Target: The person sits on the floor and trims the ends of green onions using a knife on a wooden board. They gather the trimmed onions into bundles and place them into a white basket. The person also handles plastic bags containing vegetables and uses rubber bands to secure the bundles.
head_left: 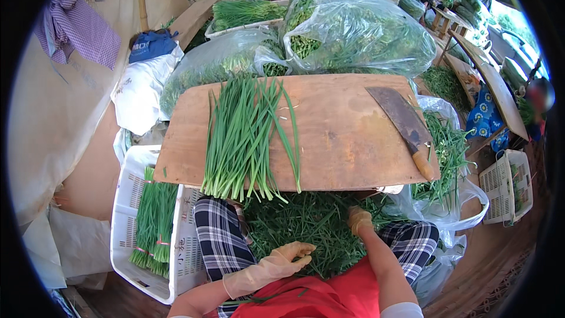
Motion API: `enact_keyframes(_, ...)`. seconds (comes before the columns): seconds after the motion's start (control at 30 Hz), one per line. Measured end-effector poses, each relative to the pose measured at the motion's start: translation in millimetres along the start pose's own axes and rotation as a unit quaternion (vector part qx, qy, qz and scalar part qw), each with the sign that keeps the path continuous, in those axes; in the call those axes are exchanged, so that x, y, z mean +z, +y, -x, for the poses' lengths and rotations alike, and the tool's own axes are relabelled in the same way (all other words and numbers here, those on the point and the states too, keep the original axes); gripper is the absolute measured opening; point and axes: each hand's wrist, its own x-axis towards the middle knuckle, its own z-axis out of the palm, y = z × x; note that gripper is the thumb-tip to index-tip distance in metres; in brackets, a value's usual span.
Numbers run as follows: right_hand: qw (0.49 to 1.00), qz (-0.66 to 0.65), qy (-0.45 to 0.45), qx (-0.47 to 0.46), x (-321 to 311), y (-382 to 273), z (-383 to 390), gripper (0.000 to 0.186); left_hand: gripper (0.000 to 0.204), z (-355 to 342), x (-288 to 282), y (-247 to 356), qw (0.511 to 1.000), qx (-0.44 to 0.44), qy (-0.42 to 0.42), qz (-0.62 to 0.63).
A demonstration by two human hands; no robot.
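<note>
A loose pile of long green garlic chives [244, 135] lies on the wooden board [341, 123], with the pale stem ends toward me. At the board's right side rests a cleaver [403, 121] with a wooden handle; neither hand touches it. My left hand [291, 257], in a thin pale glove, hovers over my lap with its fingers loosely bent and apart, nothing seen in them. Below the board's near edge, my gloved right hand [359, 221] reaches down by my right knee at the heap of loose green leaves [300, 229]; its fingertips are hard to make out.
Rubber-banded chive bundles [154, 224] fill part of a white plastic crate [176, 253] at my left. Large clear bags of greens [371, 29] stand behind the board. To the right are an open bag of leaves [441, 153] and another white basket [497, 191]. Other people sit farther back.
</note>
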Motion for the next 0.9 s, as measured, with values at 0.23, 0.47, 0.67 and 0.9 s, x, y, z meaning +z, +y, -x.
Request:
enact_keyframes(0.23,1.0,-0.008,-0.009,0.005,-6.2,-8.2,17.8,0.017,0.036,-7.0,12.8,-5.2,0.994,0.06,-0.012,-0.086)
enact_keyframes(0.47,0.965,-0.239,0.098,0.038,-45.4,23.2,37.6,0.022,0.039,-14.6,15.3,-28.9,0.997,-0.07,0.006,0.038)
enact_keyframes(0.67,0.856,-0.244,0.303,-0.342,-89.4,-72.9,190.7,0.033,0.052,-43.2,21.4,-24.1,0.831,-0.322,-0.085,0.445)
enact_keyframes(0.9,0.805,-0.413,0.211,-0.371,-66.6,-78.5,254.9,0.04,0.034,-27.6,25.8,-26.3,0.858,-0.267,-0.109,0.425)
